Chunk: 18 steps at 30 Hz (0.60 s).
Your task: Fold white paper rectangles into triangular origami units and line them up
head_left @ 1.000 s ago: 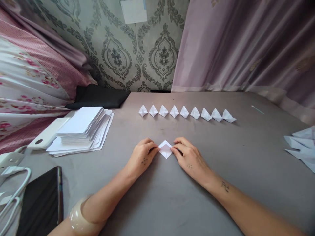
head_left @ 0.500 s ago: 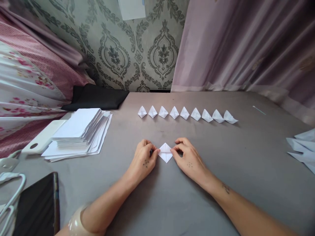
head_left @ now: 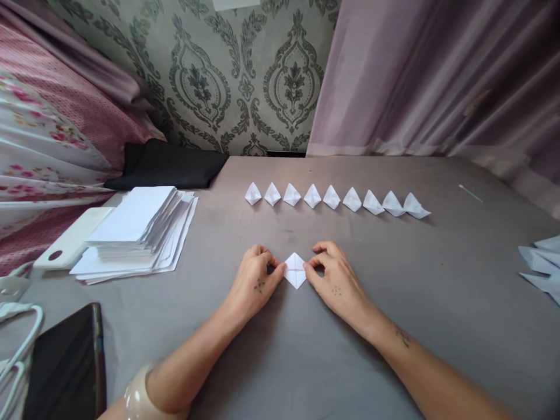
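Note:
A small folded white paper diamond (head_left: 296,270) lies on the grey table in front of me, with crease lines crossing at its middle. My left hand (head_left: 257,277) pinches its left corner between thumb and forefinger. At the opposite corner, my right hand (head_left: 335,277) grips the paper the same way, the other fingers curled. Beyond both hands stands a row of several folded white paper pieces (head_left: 312,196), some at the right end overlapping or touching.
At left, a stack of white paper sheets (head_left: 135,216) rests beside a white board with a hole (head_left: 72,239). Nearer me are a dark phone (head_left: 63,367) and white cables (head_left: 26,332). A black cloth (head_left: 170,166) lies behind; more folded paper (head_left: 542,259) sits far right.
The view has tilted down slightly, so the background sits higher in the picture. Both hands keep their hold on the paper diamond, with hardly any movement.

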Motion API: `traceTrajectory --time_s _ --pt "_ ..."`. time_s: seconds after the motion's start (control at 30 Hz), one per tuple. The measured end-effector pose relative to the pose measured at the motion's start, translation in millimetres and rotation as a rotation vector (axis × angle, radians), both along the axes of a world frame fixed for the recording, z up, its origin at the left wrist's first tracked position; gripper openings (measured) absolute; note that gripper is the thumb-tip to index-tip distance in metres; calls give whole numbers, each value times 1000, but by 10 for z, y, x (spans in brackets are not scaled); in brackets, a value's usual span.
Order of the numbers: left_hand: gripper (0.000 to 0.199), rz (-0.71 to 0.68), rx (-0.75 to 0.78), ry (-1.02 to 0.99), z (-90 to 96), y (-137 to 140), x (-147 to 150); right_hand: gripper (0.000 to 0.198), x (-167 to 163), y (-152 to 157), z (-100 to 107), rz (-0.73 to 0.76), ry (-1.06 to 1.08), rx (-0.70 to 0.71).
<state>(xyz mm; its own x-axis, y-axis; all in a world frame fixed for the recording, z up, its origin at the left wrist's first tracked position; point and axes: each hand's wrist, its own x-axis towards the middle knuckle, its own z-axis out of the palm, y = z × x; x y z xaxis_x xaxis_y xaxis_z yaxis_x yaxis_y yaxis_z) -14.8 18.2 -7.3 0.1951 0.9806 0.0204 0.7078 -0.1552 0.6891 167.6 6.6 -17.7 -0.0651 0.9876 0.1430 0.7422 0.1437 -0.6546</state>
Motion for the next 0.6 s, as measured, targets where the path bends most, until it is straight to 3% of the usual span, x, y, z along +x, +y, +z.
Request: traceTrajectory --time_s 0.1,0.23,0.4,0.6 --pt "15 -5 -17 19 -13 2 -16 18 11 13 0 8 -8 -8" --pt "8 -75 107 53 -47 -13 -28 16 30 20 31 25 -12 -33" --pt "32 -338 205 117 -69 -17 -26 15 87 23 63 64 19 -41" --pt "38 -399 286 241 -103 5 -59 8 215 61 59 118 126 -130"
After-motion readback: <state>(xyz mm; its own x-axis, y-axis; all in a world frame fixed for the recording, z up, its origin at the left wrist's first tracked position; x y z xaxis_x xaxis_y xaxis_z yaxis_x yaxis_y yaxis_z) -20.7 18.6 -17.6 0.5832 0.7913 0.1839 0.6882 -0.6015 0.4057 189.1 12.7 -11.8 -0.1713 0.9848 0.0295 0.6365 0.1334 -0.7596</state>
